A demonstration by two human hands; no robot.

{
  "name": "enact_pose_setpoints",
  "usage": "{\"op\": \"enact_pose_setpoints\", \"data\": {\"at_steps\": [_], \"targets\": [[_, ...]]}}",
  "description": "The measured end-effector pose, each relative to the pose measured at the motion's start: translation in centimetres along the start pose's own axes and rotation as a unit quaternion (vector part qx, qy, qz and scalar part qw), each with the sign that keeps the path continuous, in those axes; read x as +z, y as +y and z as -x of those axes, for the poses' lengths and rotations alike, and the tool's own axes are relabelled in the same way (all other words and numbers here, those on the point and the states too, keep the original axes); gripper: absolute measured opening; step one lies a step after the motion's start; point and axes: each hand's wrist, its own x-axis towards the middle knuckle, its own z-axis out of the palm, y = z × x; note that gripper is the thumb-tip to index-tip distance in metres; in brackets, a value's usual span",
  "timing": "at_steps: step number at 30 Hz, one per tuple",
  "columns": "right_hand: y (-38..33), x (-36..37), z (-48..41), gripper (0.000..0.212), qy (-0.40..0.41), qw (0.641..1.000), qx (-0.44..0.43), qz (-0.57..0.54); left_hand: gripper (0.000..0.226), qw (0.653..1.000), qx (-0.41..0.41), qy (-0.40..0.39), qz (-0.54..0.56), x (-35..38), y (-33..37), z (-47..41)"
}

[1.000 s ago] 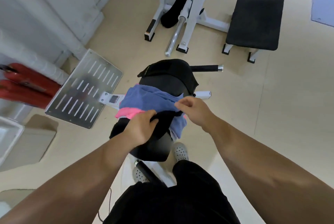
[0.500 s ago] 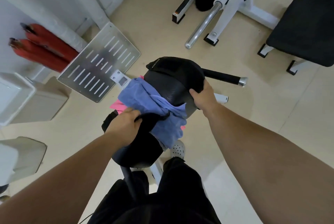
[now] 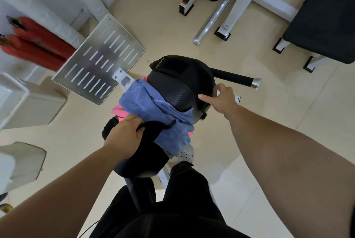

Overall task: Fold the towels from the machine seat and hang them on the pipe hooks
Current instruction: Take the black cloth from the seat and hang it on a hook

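Observation:
A crumpled blue towel (image 3: pixel 153 107) lies across the black machine seat (image 3: pixel 184 86), with a pink towel (image 3: pixel 118 112) showing under its left edge. My left hand (image 3: pixel 124 136) is closed on a black towel (image 3: pixel 153 132) at the seat's near side, on top of the blue one. At the right edge of the seat pad rests my right hand (image 3: pixel 222 99), thumb out and fingers against the pad, holding nothing. No pipe hooks are in view.
A slotted metal footplate (image 3: pixel 99 59) sits left of the seat, red cylinders (image 3: pixel 36 43) by the wall beyond. A black handle bar (image 3: pixel 236 78) sticks out right. Another white-framed machine (image 3: pixel 232 1) and a black padded bench (image 3: pixel 324 16) stand farther off.
My right hand let go of the towels and moved right to the seat pad's edge. My left hand kept its hold on the black towel. The view shifted forward.

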Motion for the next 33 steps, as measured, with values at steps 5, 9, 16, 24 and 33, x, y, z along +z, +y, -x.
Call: {"op": "enact_pose_setpoints", "data": {"at_steps": [5,9,16,24,33], "targets": [[0.6,0.1,0.1,0.056,0.012,0.999,-0.002,-0.044,0.019,1.0,0.003,0.004,-0.005,0.0,0.0,-0.1],[2.0,0.2,1.7,0.047,-0.05,0.996,0.032,-0.071,0.015,1.0,0.003,-0.001,-0.011,0.1,-0.2,0.2],[0.5,-1.1,5.6,0.017,0.076,0.992,0.015,-0.1,0.018,0.999,-0.028,0.031,0.023,-1.6,-1.8,2.5],[-18.7,0.1,11.1,0.017,0.148,0.944,-0.291,0.054,0.018,0.987,-0.072,0.098,0.102,-5.6,-6.9,8.3],[-37.0,6.0,24.4,0.009,0.16,0.888,-0.43,0.0,0.027,0.954,-0.083,0.185,0.222,-10.2,-16.4,14.5]]}}
